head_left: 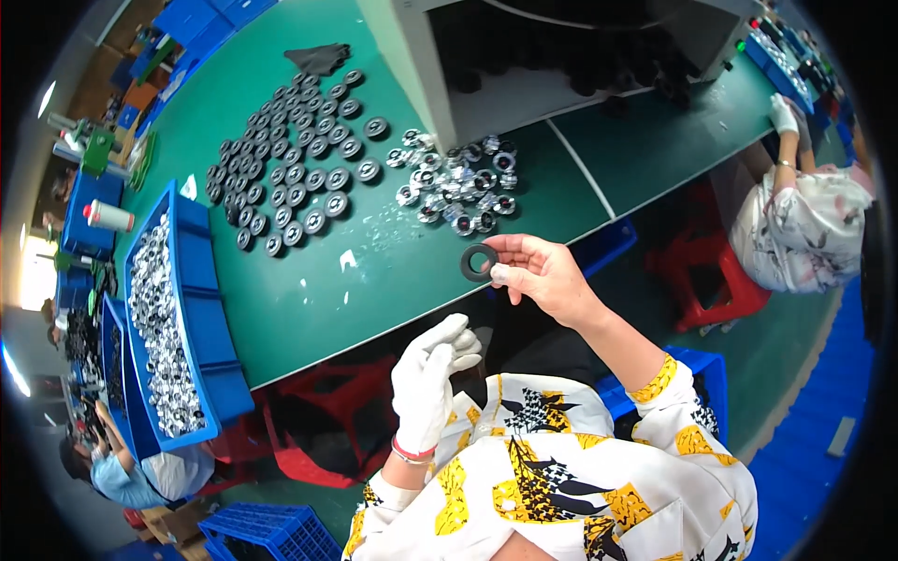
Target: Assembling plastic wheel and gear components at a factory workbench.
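Observation:
My bare right hand (pixel 543 276) pinches a black rubber ring (pixel 479 263) between thumb and fingers, held up just past the near edge of the green table (pixel 309 299). My left hand (pixel 432 379), in a white glove, hangs below the table edge with fingers loosely curled and nothing in it. A pile of shiny metal round parts (pixel 456 182) lies on the table just beyond the ring. Further left, many black round parts (pixel 295 159) are laid out in rows.
A long blue bin (pixel 201 309) of small metal pieces stands at the table's left end. A white machine housing (pixel 421 65) rises at the back. Another person (pixel 804 229) sits to the right by a red stool (pixel 711 271). Blue crates sit on the floor.

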The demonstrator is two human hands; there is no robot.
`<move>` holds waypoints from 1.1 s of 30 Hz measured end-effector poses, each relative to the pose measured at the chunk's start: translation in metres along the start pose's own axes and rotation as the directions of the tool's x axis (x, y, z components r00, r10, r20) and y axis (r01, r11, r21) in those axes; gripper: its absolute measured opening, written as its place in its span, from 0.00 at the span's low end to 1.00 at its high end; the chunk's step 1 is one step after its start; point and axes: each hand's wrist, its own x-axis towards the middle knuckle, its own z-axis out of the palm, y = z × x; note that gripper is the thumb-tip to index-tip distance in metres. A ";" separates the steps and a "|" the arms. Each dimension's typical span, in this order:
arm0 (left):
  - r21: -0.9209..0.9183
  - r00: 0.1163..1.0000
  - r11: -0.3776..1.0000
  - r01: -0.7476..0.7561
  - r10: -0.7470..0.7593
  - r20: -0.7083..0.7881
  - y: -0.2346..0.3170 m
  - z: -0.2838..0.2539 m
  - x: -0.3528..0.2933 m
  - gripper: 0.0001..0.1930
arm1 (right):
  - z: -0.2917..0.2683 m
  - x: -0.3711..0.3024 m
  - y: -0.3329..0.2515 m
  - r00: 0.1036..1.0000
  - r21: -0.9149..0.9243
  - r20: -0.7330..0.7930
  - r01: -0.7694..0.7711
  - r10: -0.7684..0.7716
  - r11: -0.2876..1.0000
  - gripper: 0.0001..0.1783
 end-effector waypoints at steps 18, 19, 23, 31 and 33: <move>0.837 0.529 0.506 -0.207 0.778 -0.339 0.162 -0.177 0.171 0.19 | 0.046 0.023 0.028 0.982 -0.411 0.102 0.189 -0.160 0.892 0.19; 0.838 0.523 0.504 -0.209 0.782 -0.339 0.169 -0.178 0.176 0.19 | 0.047 0.023 0.027 0.980 -0.410 0.108 0.195 -0.165 0.891 0.19; 0.929 0.607 0.214 0.301 0.709 -0.360 0.184 -0.183 0.211 0.26 | 0.043 0.021 0.028 0.984 -0.338 0.069 0.179 -0.166 0.924 0.19; 0.893 0.646 0.423 0.151 0.642 -0.413 0.189 -0.269 0.234 0.17 | 0.051 0.022 0.022 0.973 -0.392 0.095 0.231 -0.211 0.890 0.18; 0.464 0.596 0.873 -0.151 0.455 -0.661 0.182 -0.248 0.229 0.13 | 0.048 0.023 0.023 0.977 -0.390 0.079 0.215 -0.200 0.896 0.18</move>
